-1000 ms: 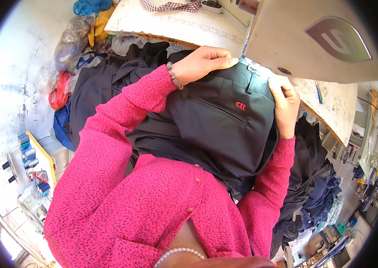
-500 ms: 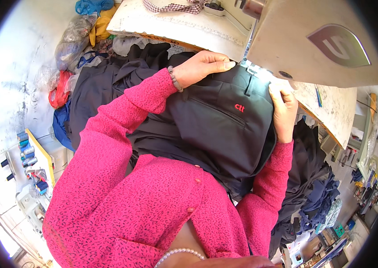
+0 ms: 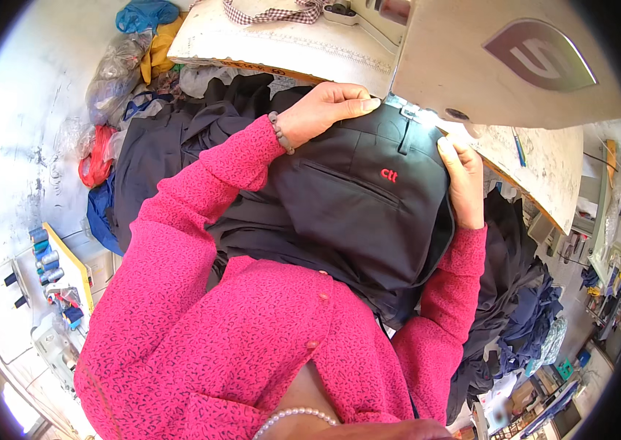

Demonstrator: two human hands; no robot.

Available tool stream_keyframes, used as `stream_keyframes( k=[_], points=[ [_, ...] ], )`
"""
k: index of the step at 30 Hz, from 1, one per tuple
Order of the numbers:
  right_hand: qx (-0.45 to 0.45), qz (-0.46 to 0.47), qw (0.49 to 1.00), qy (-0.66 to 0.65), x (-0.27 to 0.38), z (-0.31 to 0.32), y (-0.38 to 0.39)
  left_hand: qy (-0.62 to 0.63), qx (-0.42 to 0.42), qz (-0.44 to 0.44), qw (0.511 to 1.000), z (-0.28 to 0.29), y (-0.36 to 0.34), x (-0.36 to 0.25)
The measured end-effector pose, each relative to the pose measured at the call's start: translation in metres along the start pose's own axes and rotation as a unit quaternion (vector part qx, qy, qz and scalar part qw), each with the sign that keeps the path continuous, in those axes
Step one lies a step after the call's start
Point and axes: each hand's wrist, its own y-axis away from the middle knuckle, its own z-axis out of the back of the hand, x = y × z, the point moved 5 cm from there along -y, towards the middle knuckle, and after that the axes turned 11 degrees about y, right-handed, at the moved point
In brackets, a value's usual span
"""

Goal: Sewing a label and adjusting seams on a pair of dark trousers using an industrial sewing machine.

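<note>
My left hand (image 3: 325,111) pinches the upper edge of dark trousers (image 3: 354,213) with thumb and bent fingers, just left of the needle area. My right hand (image 3: 463,176) grips the same garment by its side at the waistband, fingers curled. The waistband lies under the lit presser foot (image 3: 407,112) of a large beige sewing machine (image 3: 442,51). A belt loop (image 3: 405,136) hangs below the foot, and red embroidered lettering (image 3: 389,174) sits above a welt pocket. The needle tip itself is too small to make out.
A pale worktable (image 3: 274,40) holds a checked strip (image 3: 266,16). A small blue tool (image 3: 519,150) lies right of the machine. Heaped dark garments (image 3: 156,169) surround my work. Plastic bags (image 3: 109,88) are piled at left, beside a yellow-edged board with thread spools (image 3: 50,260).
The view has shifted slightly, with the machine appearing a little farther left. Both hands keep their grip on the trousers, with only small movements at the waistband.
</note>
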Motion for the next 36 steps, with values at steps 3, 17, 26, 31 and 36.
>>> stream_keyframes(
  k=[3,17,26,31,36],
  points=[
    [-0.009,-0.02,1.0,-0.012,0.004,-0.003,0.0,-0.007,-0.009,-0.022,1.0,-0.002,0.0,-0.003],
    [-0.04,0.05,0.996,0.07,0.013,0.002,-0.017,-0.117,-0.044,-0.066,0.99,0.006,-0.019,-0.017],
    [-0.078,0.134,0.977,0.147,0.015,0.013,-0.036,-0.104,-0.077,-0.067,0.989,0.009,-0.031,-0.023],
    [-0.088,0.123,0.977,0.149,0.01,0.016,-0.038,-0.097,-0.084,-0.067,0.989,0.005,-0.03,-0.027],
    [-0.093,0.126,0.975,0.157,0.014,0.016,-0.037,-0.081,-0.077,-0.069,0.991,0.005,-0.032,-0.025]
  ],
)
